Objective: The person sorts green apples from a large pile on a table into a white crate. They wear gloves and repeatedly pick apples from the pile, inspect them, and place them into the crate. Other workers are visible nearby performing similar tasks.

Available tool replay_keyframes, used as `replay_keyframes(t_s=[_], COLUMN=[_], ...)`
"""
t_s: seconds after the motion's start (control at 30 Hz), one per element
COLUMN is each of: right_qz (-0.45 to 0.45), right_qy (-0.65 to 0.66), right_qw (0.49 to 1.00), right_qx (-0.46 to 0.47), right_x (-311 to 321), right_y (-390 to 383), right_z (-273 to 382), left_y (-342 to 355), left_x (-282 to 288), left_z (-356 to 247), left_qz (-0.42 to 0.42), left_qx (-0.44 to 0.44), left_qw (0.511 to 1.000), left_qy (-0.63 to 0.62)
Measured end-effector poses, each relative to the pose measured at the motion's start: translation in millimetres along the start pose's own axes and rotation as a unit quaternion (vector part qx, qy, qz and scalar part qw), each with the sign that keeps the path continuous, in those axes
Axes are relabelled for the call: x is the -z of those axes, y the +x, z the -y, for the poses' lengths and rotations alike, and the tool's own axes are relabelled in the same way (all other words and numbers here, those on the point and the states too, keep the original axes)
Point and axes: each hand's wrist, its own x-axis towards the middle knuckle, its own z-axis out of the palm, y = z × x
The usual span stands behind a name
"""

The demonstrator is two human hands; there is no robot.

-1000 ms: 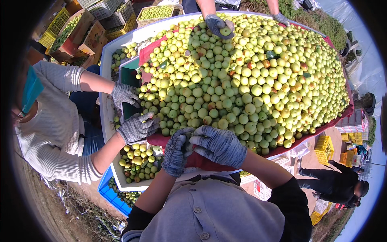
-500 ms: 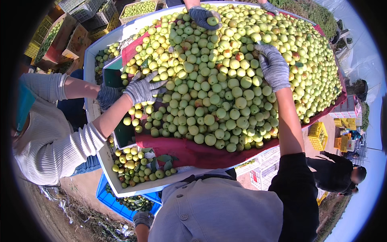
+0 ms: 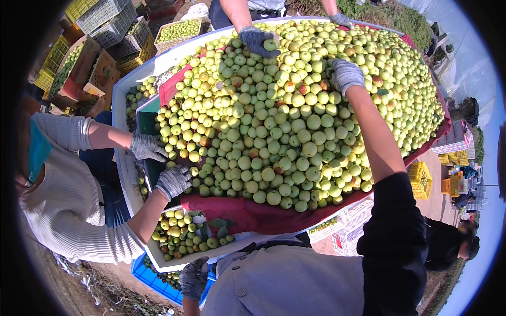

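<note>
A big heap of small round yellow-green fruit (image 3: 284,137), some blushed red and looking like jujubes, fills a white-rimmed table lined with red cloth (image 3: 247,213). My right hand (image 3: 348,76), in a grey knit glove, reaches across the heap with its fingers curled down around fruit; the fingertips are partly hidden. Low down, my left hand (image 3: 194,277), gloved too, hangs beside the table's white rim (image 3: 211,257) above a blue crate (image 3: 158,282). Its fingers are loosely bent and apart, with nothing visible in them.
On the left, a co-worker's gloved hands (image 3: 161,163) are at the fruit by a green tray (image 3: 150,121). Another co-worker's gloved hand (image 3: 258,42) holds a fruit at the far side. Crates (image 3: 108,21) are stacked far left; yellow crates (image 3: 420,180) stand right.
My right hand has curled its fingers and shifted slightly left. My left hand has risen toward the table rim. The left co-worker's hands have drawn closer together near the tray.
</note>
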Motion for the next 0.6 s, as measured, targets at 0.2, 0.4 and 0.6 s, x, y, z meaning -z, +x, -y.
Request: replay_keyframes(t_s=[0.2, 0.4, 0.6], right_qz=[0.072, 0.135, 0.098], right_qy=[0.204, -0.052, 0.186], right_qw=[0.97, 0.978, 0.969], right_qx=[0.113, 0.152, 0.131], right_x=[10, -27, 10], right_y=[-14, 0, -21], right_z=[22, 99, 69], left_y=[19, 86, 94], left_x=[-19, -14, -8], left_z=[-30, -114, -128], left_qz=[-0.032, 0.003, 0.076], left_qx=[-0.02, -0.3, -0.164], left_qw=[0.991, 0.954, 0.936], left_qy=[-0.125, 0.021, -0.303])
